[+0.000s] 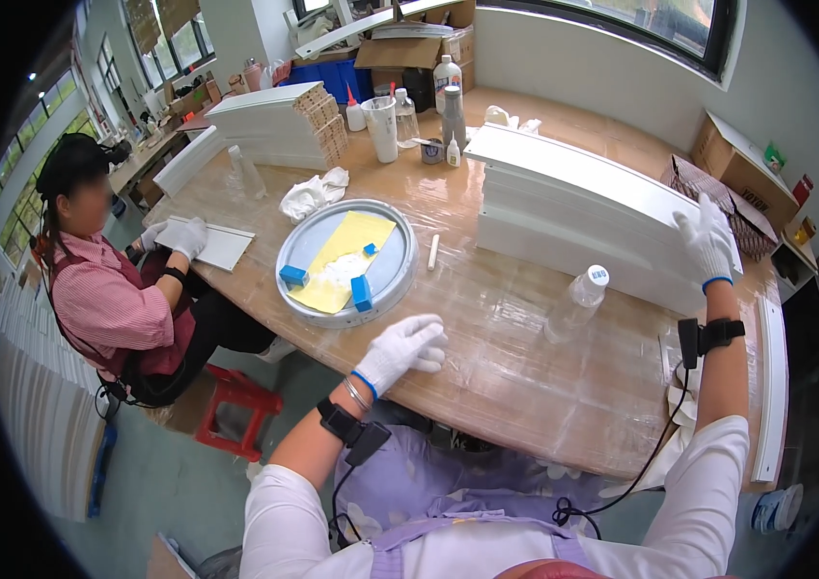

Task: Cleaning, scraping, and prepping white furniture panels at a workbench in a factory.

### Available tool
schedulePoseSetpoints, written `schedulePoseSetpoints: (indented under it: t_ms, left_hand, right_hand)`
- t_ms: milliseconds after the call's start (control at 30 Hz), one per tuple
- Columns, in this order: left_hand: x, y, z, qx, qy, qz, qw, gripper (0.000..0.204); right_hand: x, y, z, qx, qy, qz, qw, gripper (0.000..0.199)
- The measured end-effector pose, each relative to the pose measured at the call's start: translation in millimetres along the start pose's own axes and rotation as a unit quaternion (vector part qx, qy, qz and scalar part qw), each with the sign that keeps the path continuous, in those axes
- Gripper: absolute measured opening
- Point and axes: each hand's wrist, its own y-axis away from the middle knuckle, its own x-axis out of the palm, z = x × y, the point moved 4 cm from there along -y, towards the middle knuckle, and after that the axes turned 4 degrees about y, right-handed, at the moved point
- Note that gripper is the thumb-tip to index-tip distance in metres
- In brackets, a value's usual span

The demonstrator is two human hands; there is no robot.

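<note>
My left hand (403, 355), in a white knit glove with a blue cuff, hovers over or rests near the table's front edge. Its fingers are loosely stretched and hold nothing. On the right, my gloved right hand (707, 241) lies with extended fingers against the right end of a stack of long white panels (573, 227). Whether it grips the top panel is hard to see. A clear bottle with a white cap (575, 307) stands before the stack. Between my left hand and the stack lies a short white stick (433, 252).
A round grey lid (407, 275) carries a yellow sheet (356, 236), white powder and blue blocks. Behind are a crumpled white cloth (313, 194), a white cup (382, 130) and bottles. A co-worker (124, 299) at left holds a white panel (219, 245). Another panel stack (269, 124) stands farther back.
</note>
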Motion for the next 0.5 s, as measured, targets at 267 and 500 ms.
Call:
schedulePoseSetpoints:
  t_ms: [267,500]
  left_hand:
    - [10,-105,-149,0.186,0.012,-0.009,0.983,0.04]
    - [9,-191,-201,0.39,-0.293,-0.006,0.873,0.033]
  right_hand:
    - [-4,36,-103,0.156,-0.033,0.104,0.982,0.063]
    - [-12,45,-75,0.111,-0.117,0.091,0.983,0.055]
